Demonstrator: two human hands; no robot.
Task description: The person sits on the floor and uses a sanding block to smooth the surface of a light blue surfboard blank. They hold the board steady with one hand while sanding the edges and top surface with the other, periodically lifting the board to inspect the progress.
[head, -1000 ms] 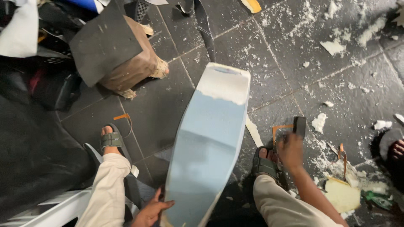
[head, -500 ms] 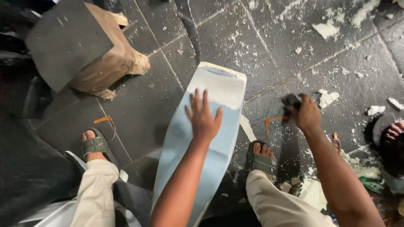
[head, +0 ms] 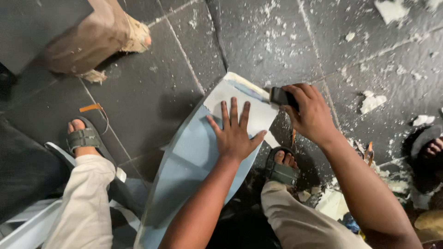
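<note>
A long curved light-blue panel (head: 184, 157) leans between my knees, its far end whitish. My left hand (head: 235, 133) lies flat on it with the fingers spread, pressing near that far end. My right hand (head: 311, 110) grips a small dark block-shaped tool (head: 279, 97) and holds it against the panel's upper right edge. My feet in dark sandals (head: 83, 138) (head: 281, 170) rest on the dark tiled floor (head: 152, 87) on either side of the panel.
White flakes and dust (head: 374, 101) are scattered over the tiles at right. A brown paper-wrapped bundle (head: 92, 39) under a dark board lies at top left. Another person's foot (head: 431, 147) shows at the right edge. An orange scrap (head: 90, 108) lies by my left foot.
My left hand moved up from the panel's near end and flattened on its far end. My right hand brought the dark tool over to the panel's edge. The camera leaned closer.
</note>
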